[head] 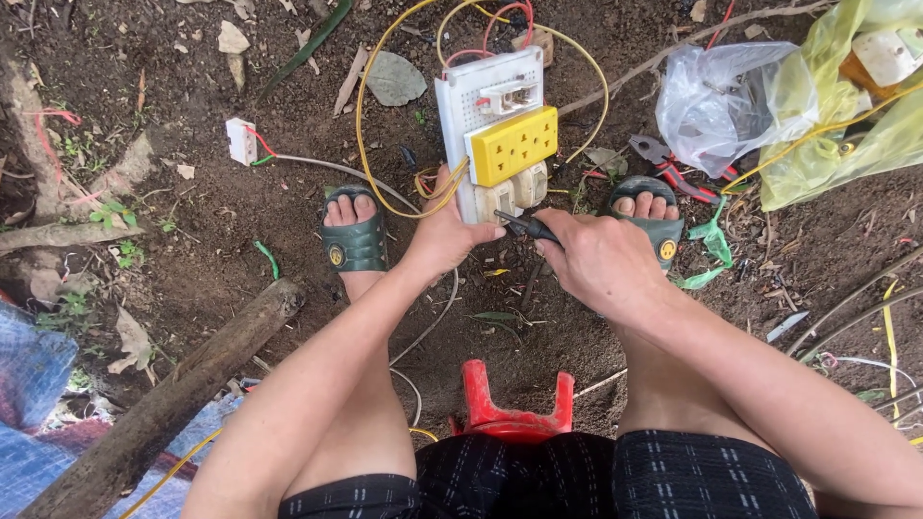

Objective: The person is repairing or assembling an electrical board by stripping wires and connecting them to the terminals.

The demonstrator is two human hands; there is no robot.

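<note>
A white electrical board (486, 96) with a white switch, a yellow socket block (515, 145) and a pale fitting below it stands on the dirt between my feet. My left hand (445, 234) grips the board's lower left edge, with yellow wires (368, 115) looping out beside it. My right hand (598, 259) is closed around a dark-handled screwdriver (524, 227) whose tip points at the board's bottom end.
Red-handled pliers (673, 168) lie near my right foot. A clear plastic bag (721, 101) and a yellow bag (846, 115) sit at upper right. A small white socket (240, 140) with wires lies at left. A log (183, 384), a blue tarp (38, 384) and a red stool (514, 408) are close by.
</note>
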